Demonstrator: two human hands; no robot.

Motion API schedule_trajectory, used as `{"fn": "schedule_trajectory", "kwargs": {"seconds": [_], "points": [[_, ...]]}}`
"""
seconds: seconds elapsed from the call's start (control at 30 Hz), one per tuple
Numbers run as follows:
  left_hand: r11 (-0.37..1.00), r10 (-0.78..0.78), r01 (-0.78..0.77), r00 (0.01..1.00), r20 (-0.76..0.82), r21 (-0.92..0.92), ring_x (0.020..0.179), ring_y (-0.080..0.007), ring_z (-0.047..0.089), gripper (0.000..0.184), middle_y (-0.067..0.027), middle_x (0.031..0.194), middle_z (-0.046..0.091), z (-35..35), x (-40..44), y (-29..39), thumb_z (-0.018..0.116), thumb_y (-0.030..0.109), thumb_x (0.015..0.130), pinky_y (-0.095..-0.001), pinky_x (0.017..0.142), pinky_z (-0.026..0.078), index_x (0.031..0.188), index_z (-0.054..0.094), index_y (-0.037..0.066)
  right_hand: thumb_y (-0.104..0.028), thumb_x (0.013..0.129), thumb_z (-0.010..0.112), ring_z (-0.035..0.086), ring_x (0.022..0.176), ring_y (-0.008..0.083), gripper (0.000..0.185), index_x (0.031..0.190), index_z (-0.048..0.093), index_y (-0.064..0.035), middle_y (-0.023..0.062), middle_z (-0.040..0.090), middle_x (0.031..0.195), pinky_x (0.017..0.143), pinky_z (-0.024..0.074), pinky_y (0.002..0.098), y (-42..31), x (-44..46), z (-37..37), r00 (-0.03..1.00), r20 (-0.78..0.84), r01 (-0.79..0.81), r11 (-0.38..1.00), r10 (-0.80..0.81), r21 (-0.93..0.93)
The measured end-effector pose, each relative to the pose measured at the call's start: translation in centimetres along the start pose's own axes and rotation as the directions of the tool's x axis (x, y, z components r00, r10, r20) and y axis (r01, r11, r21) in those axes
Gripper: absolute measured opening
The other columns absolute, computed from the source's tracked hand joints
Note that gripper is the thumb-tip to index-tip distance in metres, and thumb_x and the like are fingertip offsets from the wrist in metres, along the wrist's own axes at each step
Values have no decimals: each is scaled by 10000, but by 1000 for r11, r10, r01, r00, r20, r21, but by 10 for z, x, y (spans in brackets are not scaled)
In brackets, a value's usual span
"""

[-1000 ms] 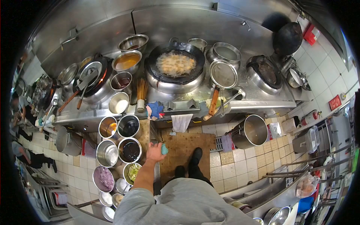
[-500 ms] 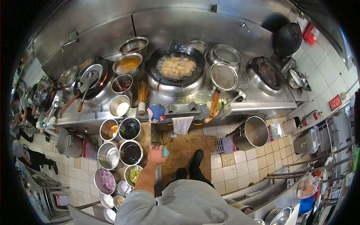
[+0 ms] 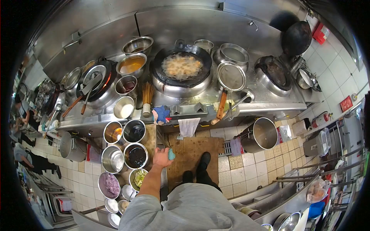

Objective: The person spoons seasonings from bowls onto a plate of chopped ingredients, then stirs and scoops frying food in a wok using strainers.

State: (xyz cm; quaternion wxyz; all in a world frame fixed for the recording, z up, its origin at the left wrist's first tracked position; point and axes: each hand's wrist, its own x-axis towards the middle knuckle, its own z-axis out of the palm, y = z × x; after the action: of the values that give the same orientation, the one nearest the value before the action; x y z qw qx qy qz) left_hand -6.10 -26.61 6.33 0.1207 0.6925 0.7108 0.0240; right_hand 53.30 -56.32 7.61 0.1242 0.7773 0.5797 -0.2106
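My left hand (image 3: 162, 157) is closed around a small crumpled teal cloth (image 3: 171, 154), which sticks out on its right side. It hovers by the right edge of the side counter, beside a pot of dark sauce (image 3: 136, 155). Just below that pot sits a bowl of chopped green vegetable (image 3: 139, 178). My right hand is out of view. On the range ahead, a large black wok (image 3: 158, 69) holds bubbling oil with golden pieces (image 3: 182, 66) frying in it.
Right of the wok, a wire strainer (image 3: 231, 76) and a ladle (image 3: 249, 95) rest on the stove. A bamboo brush (image 3: 147, 99) stands at left. A tall pot (image 3: 263, 134) stands on the floor at right. Chopped purple onion (image 3: 110, 186) fills another bowl. Other people (image 3: 32, 159) are at far left.
The whole view has shifted very slightly to the right. My left hand keeps its grip on the teal cloth in nearly the same spot.
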Motion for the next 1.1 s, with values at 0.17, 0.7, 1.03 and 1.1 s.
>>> {"fn": "schedule_trajectory", "kwargs": {"seconds": [0.17,0.7,1.03,1.1], "points": [[1000,-9,9,1000,27,-5,1036,-297,635,684,-164,1067,682,-2,0,1,754,468,727,-444,1082,300,1266,542,105,-441,813,651,668,647,395,272,851,643,-171,161,664,673,565,504,524,-14,-4,-16,999,-42,6,1000,-5,4],[1000,-25,26,998,59,-17,1061,-307,631,698,-173,1107,675,1,1,-1,743,453,723,-446,1106,291,1279,530,90,-427,789,669,681,640,359,238,852,687,-198,139,681,674,564,510,500,-9,-3,-3,999,-39,-36,999,35,-32],[999,-19,20,999,38,-30,1061,-317,631,704,-185,1100,674,-2,-1,1,748,454,718,-452,1094,295,1278,532,86,-458,805,657,685,700,381,279,900,671,-196,151,692,732,596,510,507,-17,-5,-20,1000,3,-17,999,17,29],[999,-14,15,999,34,-37,1058,-318,632,702,-185,1097,674,1,-1,-1,750,453,717,-453,1093,293,1275,533,85,-479,808,652,686,725,390,311,921,663,-190,159,695,754,611,511,512,-12,-2,-14,999,28,-20,1000,21,-8]]}}
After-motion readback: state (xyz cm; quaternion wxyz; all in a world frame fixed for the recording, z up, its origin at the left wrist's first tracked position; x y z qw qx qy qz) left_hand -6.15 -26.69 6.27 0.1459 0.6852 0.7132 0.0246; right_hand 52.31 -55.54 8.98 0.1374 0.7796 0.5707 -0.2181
